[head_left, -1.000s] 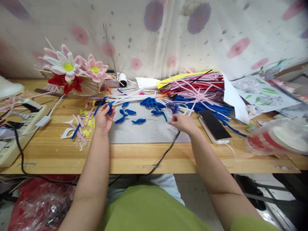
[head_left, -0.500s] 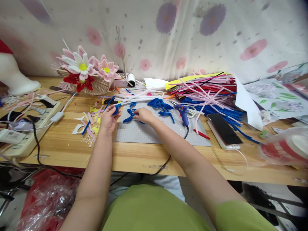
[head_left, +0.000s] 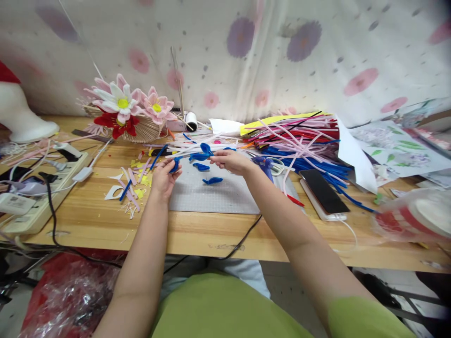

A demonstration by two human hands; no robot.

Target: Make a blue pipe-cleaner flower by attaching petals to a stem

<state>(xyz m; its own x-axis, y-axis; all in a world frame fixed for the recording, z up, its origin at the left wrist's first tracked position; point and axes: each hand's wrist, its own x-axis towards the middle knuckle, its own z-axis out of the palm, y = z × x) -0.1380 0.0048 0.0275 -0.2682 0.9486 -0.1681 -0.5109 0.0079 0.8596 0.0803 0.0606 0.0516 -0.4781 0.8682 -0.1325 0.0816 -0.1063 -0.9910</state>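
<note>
My left hand is closed on a blue pipe-cleaner petal, held above the left edge of the grey cutting mat. Pinched in the fingertips of my right hand is another blue pipe-cleaner petal, raised over the back of the mat. Below it, a curled blue piece and a blue leaf-shaped piece lie on the mat. More blue pieces are partly hidden behind my right hand. My right forearm partly covers a blue glue gun at the mat's right.
Bundled pipe cleaners lie at the back right, near a phone and a wrapped cup. Fuzzy flowers stand at the back left. Scraps lie left of the mat; a power strip is farther left.
My right hand has risen from the mat and moved right, with a blue petal now in its fingers. My left hand keeps its petal and has shifted slightly right.
</note>
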